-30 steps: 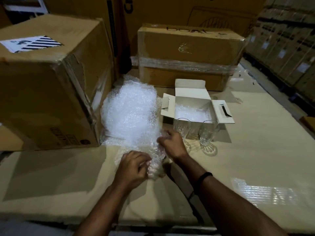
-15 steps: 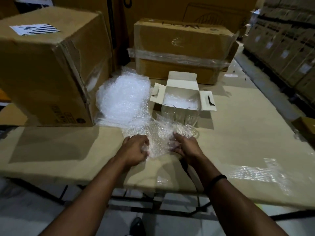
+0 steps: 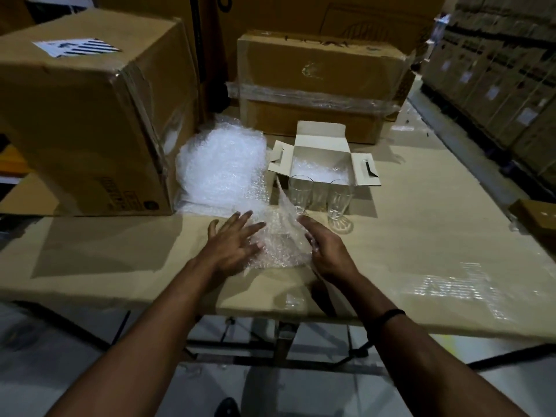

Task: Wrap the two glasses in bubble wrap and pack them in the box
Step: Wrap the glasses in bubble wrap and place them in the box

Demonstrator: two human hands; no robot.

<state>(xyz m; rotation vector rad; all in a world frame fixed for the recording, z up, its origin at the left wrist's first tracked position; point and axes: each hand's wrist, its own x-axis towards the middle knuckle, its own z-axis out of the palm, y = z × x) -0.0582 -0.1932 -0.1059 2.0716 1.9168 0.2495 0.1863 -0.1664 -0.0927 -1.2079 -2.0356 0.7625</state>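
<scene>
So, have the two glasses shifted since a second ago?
No. The taller-looking glass and the other glass still stand upright just in front of the open white box, as before.

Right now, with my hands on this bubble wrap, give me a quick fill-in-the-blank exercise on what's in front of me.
1. The sheet under the flat left hand is made of ____.
2. Beyond the hands, ____ glasses stand upright: a left glass and a right glass.
3. The white box behind them has its flaps ____.
4. The bubble wrap pile lies to the ____ of the white box.

Missing words: bubble wrap; two; open; left.
</scene>
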